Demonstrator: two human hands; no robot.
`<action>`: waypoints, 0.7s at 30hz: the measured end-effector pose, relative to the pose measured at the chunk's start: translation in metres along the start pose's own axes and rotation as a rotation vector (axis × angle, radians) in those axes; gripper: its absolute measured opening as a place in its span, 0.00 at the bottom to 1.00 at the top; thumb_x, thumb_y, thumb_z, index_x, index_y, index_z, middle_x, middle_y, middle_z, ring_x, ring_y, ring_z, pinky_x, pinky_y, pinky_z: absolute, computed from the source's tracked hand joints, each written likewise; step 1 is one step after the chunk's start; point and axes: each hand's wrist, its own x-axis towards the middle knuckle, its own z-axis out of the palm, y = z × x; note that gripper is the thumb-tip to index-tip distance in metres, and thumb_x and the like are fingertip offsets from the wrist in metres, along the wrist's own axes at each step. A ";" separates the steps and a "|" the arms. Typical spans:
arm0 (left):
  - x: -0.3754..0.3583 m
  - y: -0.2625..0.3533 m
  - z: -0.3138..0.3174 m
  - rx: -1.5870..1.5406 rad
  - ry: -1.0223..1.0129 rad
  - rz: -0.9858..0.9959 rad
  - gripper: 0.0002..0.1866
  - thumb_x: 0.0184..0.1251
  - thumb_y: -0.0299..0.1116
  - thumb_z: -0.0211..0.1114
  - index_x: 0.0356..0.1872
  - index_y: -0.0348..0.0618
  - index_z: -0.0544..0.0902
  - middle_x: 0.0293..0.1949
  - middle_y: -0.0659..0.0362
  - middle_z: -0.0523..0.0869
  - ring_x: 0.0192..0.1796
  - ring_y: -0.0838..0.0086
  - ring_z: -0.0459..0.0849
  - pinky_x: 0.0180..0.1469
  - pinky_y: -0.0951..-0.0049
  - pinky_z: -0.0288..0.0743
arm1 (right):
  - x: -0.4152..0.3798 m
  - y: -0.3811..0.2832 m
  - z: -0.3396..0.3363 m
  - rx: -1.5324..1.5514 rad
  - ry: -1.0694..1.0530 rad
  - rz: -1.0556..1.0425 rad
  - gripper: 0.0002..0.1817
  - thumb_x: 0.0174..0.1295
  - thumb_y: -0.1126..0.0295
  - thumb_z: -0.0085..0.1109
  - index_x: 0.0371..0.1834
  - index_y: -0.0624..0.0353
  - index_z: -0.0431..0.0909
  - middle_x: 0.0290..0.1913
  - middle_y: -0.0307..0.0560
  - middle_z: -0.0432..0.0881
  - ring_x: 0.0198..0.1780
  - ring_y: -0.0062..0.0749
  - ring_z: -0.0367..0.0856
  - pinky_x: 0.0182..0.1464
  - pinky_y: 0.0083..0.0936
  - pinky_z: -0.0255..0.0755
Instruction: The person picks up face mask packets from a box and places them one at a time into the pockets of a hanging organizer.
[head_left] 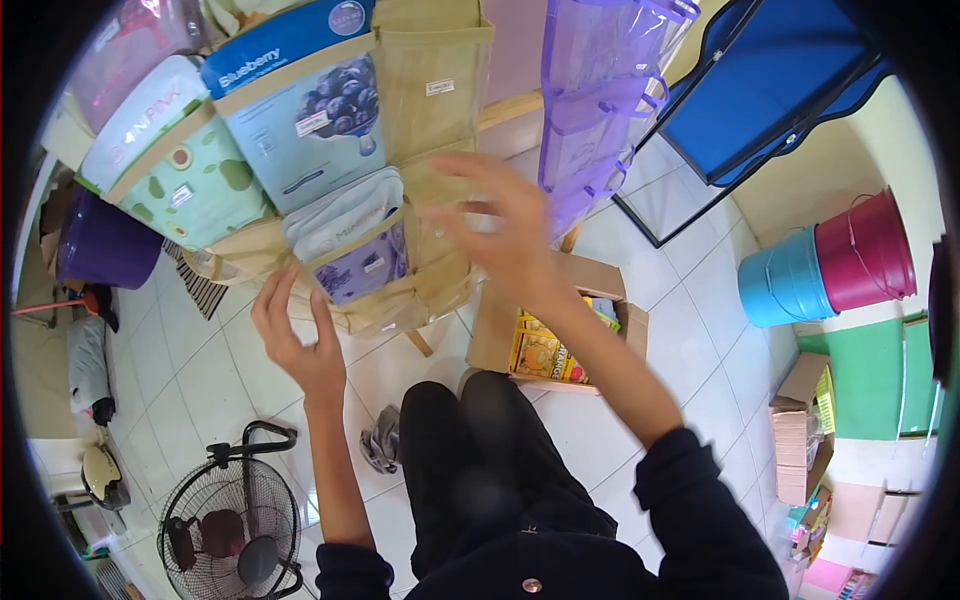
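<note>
A beige hanging organizer point(435, 110) with see-through pockets is in front of me. Its pockets hold a blueberry face mask packet point(310, 120), an avocado-print packet point(185, 175) and several lavender-print packets point(365, 265). My left hand point(300, 335) is at the lower left corner of the lavender pocket, thumb and fingers apart, fingertips right at the pocket's edge. To the right of that pocket is my right hand point(505, 230), in front of the organizer, slightly blurred, its fingers spread with nothing between them.
A purple organizer point(590, 110) hangs at right. An open cardboard box point(630, 335) with yellow packs stands on the tiled floor. A fan point(230, 530) stands lower left. Blue point(785, 280) and magenta buckets point(865, 250), a folding blue chair point(770, 80) and a purple bin point(105, 240) are around.
</note>
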 end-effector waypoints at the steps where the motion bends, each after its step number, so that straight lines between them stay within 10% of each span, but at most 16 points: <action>1: -0.012 -0.005 -0.003 0.028 -0.042 -0.040 0.18 0.54 0.21 0.60 0.48 0.36 0.75 0.47 0.50 0.76 0.51 0.59 0.72 0.53 0.64 0.65 | -0.023 0.018 -0.016 0.083 0.218 0.165 0.18 0.52 0.72 0.60 0.48 0.61 0.74 0.44 0.47 0.77 0.47 0.35 0.75 0.44 0.29 0.71; 3: -0.031 -0.009 -0.003 0.034 -0.073 -0.100 0.17 0.54 0.21 0.60 0.48 0.36 0.75 0.47 0.50 0.76 0.51 0.59 0.72 0.53 0.65 0.64 | -0.098 0.099 -0.048 -0.205 0.392 0.406 0.17 0.50 0.72 0.63 0.44 0.64 0.75 0.40 0.47 0.79 0.43 0.27 0.77 0.46 0.23 0.69; 6: -0.056 -0.014 -0.001 0.024 -0.125 -0.232 0.18 0.54 0.20 0.58 0.48 0.35 0.74 0.47 0.49 0.76 0.50 0.59 0.72 0.55 0.65 0.64 | -0.265 0.210 -0.072 -0.660 0.190 1.060 0.35 0.39 0.65 0.70 0.51 0.71 0.67 0.49 0.57 0.73 0.52 0.44 0.71 0.54 0.33 0.65; 9: -0.069 -0.013 0.004 -0.001 -0.202 -0.296 0.19 0.53 0.20 0.58 0.49 0.36 0.73 0.47 0.49 0.76 0.51 0.58 0.72 0.55 0.64 0.63 | -0.364 0.271 -0.069 -0.583 0.398 0.982 0.46 0.32 0.64 0.72 0.58 0.68 0.58 0.56 0.60 0.66 0.57 0.50 0.66 0.58 0.36 0.62; 12: -0.069 -0.015 0.001 0.011 -0.227 -0.317 0.21 0.52 0.21 0.58 0.51 0.36 0.72 0.49 0.50 0.74 0.53 0.58 0.70 0.56 0.63 0.62 | -0.302 0.241 -0.054 -0.773 0.333 1.512 0.53 0.32 0.64 0.73 0.63 0.66 0.49 0.57 0.57 0.62 0.58 0.53 0.63 0.59 0.39 0.61; 17: -0.033 -0.037 -0.012 0.094 -0.007 -0.329 0.27 0.53 0.24 0.60 0.57 0.38 0.66 0.57 0.50 0.66 0.59 0.58 0.63 0.57 0.61 0.59 | -0.295 0.255 -0.049 -1.161 0.229 1.645 0.60 0.31 0.44 0.72 0.62 0.68 0.48 0.58 0.55 0.59 0.59 0.49 0.64 0.58 0.38 0.64; 21: 0.017 -0.072 -0.037 0.288 0.019 -0.116 0.30 0.55 0.28 0.62 0.61 0.42 0.63 0.63 0.51 0.59 0.64 0.56 0.57 0.62 0.58 0.51 | -0.325 0.285 -0.079 -0.467 0.191 1.566 0.50 0.34 0.56 0.73 0.60 0.63 0.54 0.61 0.50 0.63 0.60 0.36 0.66 0.59 0.35 0.62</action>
